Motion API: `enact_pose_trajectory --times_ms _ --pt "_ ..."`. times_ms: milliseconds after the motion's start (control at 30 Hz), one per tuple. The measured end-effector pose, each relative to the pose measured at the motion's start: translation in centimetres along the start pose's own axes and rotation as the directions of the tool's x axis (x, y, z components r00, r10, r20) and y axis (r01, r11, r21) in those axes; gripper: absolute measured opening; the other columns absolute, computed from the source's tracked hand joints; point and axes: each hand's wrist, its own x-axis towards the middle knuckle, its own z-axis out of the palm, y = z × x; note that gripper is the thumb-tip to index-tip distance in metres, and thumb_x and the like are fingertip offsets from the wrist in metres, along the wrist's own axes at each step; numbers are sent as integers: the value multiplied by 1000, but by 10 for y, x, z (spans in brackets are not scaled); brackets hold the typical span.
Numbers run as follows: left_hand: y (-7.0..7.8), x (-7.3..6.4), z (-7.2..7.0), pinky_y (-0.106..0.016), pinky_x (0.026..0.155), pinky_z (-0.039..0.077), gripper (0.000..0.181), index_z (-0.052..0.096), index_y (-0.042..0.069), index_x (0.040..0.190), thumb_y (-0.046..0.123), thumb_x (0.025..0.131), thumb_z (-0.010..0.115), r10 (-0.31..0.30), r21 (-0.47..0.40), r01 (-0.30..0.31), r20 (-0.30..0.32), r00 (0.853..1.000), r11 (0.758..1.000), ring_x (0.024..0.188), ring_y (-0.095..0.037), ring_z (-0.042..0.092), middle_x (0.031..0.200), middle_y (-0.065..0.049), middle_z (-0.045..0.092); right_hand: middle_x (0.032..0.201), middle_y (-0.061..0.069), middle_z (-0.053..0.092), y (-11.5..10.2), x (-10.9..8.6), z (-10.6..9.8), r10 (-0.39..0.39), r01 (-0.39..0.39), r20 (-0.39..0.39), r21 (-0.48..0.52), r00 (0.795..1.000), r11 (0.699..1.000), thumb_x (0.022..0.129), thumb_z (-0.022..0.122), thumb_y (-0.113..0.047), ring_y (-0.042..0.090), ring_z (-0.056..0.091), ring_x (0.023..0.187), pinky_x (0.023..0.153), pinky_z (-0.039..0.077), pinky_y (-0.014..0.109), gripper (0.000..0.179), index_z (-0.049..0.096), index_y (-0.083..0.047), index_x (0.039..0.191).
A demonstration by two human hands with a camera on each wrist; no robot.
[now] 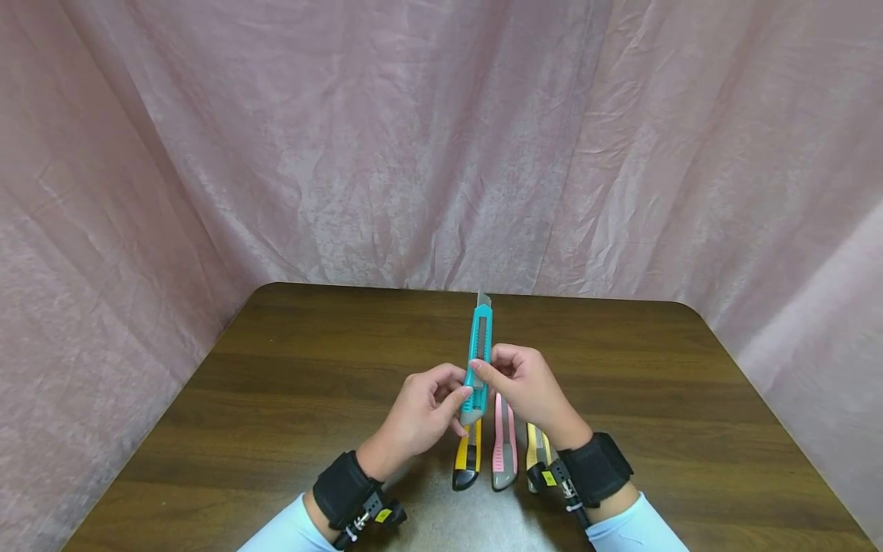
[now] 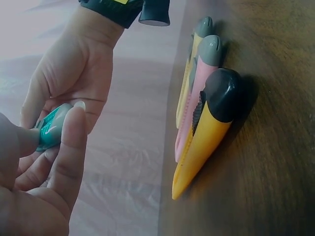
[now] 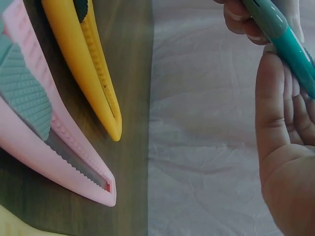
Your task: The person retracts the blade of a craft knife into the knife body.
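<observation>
Both hands hold a teal utility knife (image 1: 480, 337) upright above the table, its silver blade (image 1: 484, 298) protruding from the far end. My left hand (image 1: 422, 410) pinches the lower end, near the grey butt, between thumb and fingers. Higher up, the right hand (image 1: 530, 387) grips the body with its thumb on the front near the slider. In the left wrist view, the grey-and-teal butt end (image 2: 51, 130) shows between the fingers. The right wrist view catches the teal handle (image 3: 295, 56) beside the right hand (image 3: 288, 142), cut off by the frame.
Under the hands, an orange-yellow utility knife (image 2: 209, 132) with a black end, a pink one (image 1: 504, 445) and a pale yellow one (image 1: 536, 441) lie side by side on the brown wooden table (image 1: 331, 345). A pink curtain (image 1: 386, 153) hangs behind the table.
</observation>
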Motion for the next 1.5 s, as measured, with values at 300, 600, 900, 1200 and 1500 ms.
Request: enact_pose_trajectory --times_ms 300,600,900,1200,1500 --pt "2 3 -1 -40 51 57 13 59 16 105 9 93 60 21 21 -21 -10 1000 1000 52 -18 61 80 -2 60 69 11 61 -2 1 0 -24 25 -16 32 1000 999 92 62 -4 19 54 54 47 48 25 7 65 0 87" --pt "1 3 -1 -44 51 56 12 58 16 104 10 94 60 10 11 -10 -12 1000 1000 52 -19 61 80 -3 61 68 10 61 0 2 -1 39 -40 26 33 999 999 95 59 -7 19 57 55 48 51 27 11 65 -2 88" --pt "0 3 0 -44 51 56 10 58 15 102 10 95 58 9 -1 -9 -10 1000 1000 51 -20 61 79 -3 59 70 10 61 1 3 -2 -12 9 57 55 998 998 91 63 -4 15 54 56 47 44 21 5 63 1 89" --pt "2 3 0 -44 51 56 12 58 15 104 9 94 60 16 -4 -16 -13 1000 1000 52 -20 61 81 -3 60 71 11 62 0 2 -3 11 -14 42 62 999 998 93 61 -6 20 56 56 47 49 25 7 65 0 90" --pt "0 3 1 -45 51 56 9 58 15 101 10 93 60 0 -21 -1 -13 1000 1000 53 -21 61 79 -5 60 71 10 63 0 2 -3 15 -17 70 41 997 999 92 62 -5 19 58 57 47 49 26 6 64 0 89"
